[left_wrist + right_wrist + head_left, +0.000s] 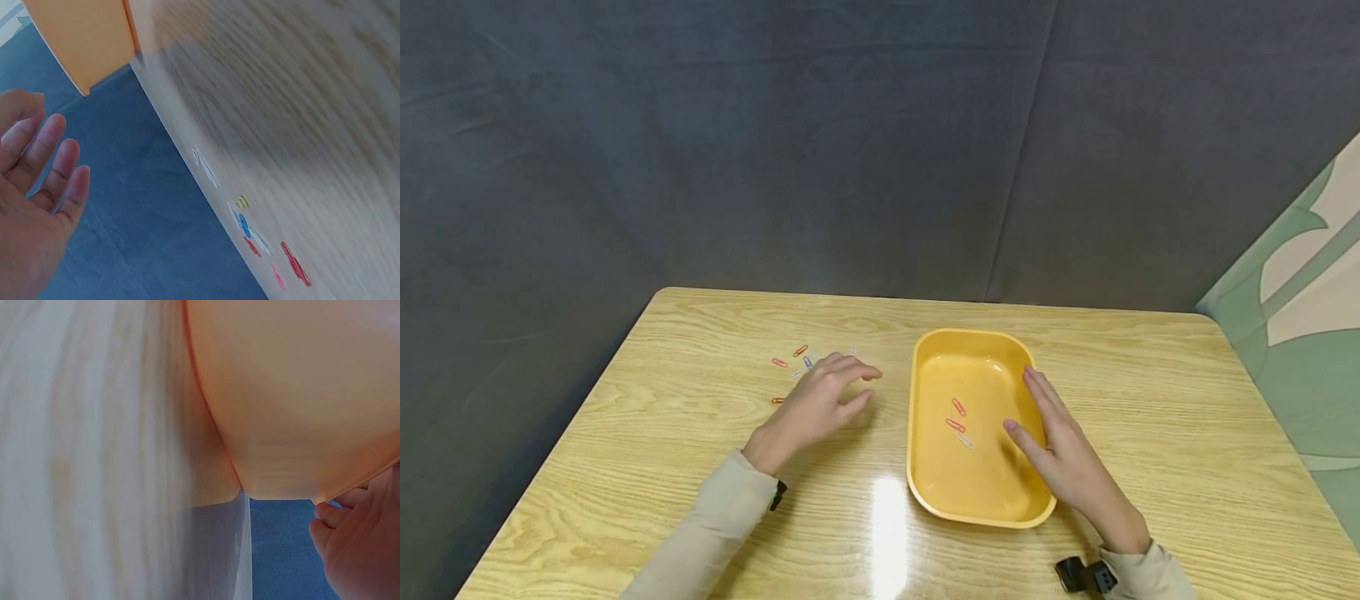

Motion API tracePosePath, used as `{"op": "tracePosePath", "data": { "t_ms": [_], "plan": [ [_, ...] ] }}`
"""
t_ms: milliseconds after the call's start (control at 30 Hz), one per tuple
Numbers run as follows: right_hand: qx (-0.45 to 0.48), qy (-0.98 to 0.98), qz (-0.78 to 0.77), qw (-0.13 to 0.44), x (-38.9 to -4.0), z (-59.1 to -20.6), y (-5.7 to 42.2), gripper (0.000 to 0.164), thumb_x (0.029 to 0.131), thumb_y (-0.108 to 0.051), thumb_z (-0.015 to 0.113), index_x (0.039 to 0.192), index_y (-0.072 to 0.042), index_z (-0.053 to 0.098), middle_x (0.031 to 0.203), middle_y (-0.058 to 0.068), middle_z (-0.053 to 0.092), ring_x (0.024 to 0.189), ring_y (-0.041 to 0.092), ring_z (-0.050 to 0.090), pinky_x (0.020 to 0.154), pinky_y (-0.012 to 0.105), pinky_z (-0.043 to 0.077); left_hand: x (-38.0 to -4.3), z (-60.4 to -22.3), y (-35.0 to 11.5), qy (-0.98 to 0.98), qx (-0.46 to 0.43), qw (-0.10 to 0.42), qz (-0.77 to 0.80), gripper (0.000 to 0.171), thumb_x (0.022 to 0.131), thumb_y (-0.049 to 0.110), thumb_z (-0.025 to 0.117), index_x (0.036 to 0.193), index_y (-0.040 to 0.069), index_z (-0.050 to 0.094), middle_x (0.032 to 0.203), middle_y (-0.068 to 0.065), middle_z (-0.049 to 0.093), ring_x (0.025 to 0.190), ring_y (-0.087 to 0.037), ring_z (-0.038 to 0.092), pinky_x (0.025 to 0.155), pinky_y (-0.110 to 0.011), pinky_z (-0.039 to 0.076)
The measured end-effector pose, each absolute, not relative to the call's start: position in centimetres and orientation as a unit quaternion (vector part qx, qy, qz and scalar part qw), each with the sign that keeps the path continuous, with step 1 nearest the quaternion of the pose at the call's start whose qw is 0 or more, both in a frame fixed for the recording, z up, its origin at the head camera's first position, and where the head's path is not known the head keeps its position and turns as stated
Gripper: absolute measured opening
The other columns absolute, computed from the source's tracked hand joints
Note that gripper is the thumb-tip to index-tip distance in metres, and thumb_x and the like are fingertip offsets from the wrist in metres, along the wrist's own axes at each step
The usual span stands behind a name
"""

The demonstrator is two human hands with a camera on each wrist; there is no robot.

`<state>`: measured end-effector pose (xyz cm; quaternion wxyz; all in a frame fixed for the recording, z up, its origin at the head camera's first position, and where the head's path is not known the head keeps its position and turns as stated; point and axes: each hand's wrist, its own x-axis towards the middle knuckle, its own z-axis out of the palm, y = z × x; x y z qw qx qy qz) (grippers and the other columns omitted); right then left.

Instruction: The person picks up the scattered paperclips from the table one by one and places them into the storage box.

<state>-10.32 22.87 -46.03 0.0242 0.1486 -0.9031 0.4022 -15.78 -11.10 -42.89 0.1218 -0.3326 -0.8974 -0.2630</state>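
Note:
My left hand [820, 396] hovers over the wooden table beside the loose paper clips, fingers loosely bent and thumb apart. Nothing shows between its fingers in the left wrist view. Several paper clips [245, 225] in red, pink, blue, white and yellow lie scattered there, some hidden behind that hand in the head view. My right hand [1063, 446] rests at the right rim of a yellow plastic tray [917, 367], fingers extended along the rim and thumb over the inside. On the tray's floor lie two red paper clips [955, 425] and a whitish paper clip [965, 440].
The light wooden table [1165, 417] extends on both sides of the tray. A dark cloth partition [850, 150] stands along its back and left. At the right is a green and beige patterned surface [1307, 333].

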Motion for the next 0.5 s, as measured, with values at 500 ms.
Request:
{"op": "tracePosePath", "data": {
  "t_ms": [500],
  "plan": [
    [0.148,-0.904,0.4,0.027,-10.2,-46.0,22.7,0.073,0.101,-0.026,0.057,0.157,0.001,0.018,0.165,0.021,0.013,0.152,0.043,0.011,0.12,0.059,0.012,-15.4,-43.7,-14.0,-0.91,-0.291,0.106,-0.277,0.029,0.085,0.005,0.076,0.114,0.009,0.071,0.111,-0.002,0.072,0.105,-0.02,0.065,0.094,-0.036,0.054]
  ]
}}
